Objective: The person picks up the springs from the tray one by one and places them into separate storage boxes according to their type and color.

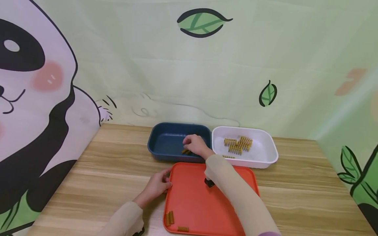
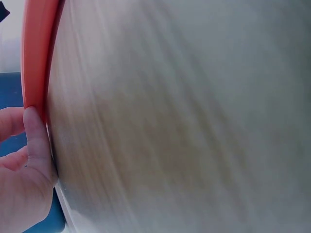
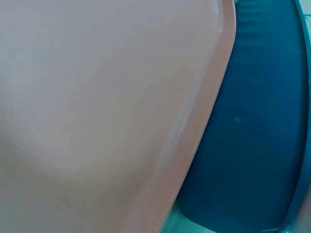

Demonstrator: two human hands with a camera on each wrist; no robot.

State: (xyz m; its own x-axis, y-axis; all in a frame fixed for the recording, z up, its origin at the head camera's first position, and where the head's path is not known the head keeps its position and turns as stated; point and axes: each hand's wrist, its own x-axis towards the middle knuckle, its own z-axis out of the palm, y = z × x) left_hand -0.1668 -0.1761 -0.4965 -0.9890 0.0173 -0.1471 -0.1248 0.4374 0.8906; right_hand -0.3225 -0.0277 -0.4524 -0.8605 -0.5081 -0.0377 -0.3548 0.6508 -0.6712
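Orange plastic forms the tray at the near centre of the table. The left hand holds the tray's left rim, thumb on the edge and fingers curled beside it (the left wrist view shows a finger pressed against the orange lip); the grip appears to steady the tray.

The right hand reaches across the tray into the blue bin at the far centre. Its fingers are curled downward onto a yellow spring lying on the bin floor, near the bin's near wall. Whether the spring is pinched or only touched cannot be told. The right wrist view is blurred and shows only the tray rim against the blue bin.

Count:
- Trays: one, orange.
- Bins: two, blue and white, side by side and touching, the white one to the right.
- Springs on the tray: two at the near left corner.
- Springs in the white bin: a cluster (roughly five or six; exact count unclear).
- Springs in the blue bin: one visible.
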